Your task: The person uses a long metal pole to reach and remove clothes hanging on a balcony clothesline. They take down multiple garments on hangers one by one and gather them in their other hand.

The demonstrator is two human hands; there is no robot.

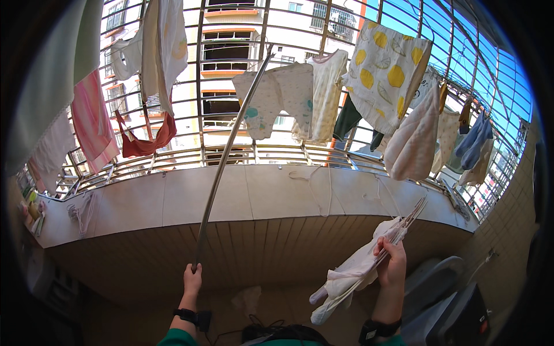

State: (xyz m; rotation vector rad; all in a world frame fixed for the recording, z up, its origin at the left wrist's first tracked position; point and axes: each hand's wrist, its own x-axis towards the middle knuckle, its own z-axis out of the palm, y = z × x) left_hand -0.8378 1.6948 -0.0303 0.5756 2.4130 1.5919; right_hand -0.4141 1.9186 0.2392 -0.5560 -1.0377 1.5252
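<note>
My left hand point(192, 279) grips the lower end of a long metal clothes pole point(225, 155). The pole slants up and right, and its forked tip reaches the height of the hung laundry, beside a pale printed garment point(277, 97). In my right hand point(391, 259) is a bundle of thin clothes hangers point(411, 218) together with white cloth items point(352, 270). The bundle tilts, with hanger ends pointing up and right and cloth trailing down and left. How many hangers it holds cannot be told.
Laundry hangs along the window bars point(200, 86): a lemon-print cloth point(385, 73), a red bra point(151, 136), a pink striped cloth point(93, 121). Loose hangers point(82, 214) rest on the pale ledge point(190, 201). Grey basins point(437, 281) stand at right. A pale cloth point(247, 299) lies low, near the middle.
</note>
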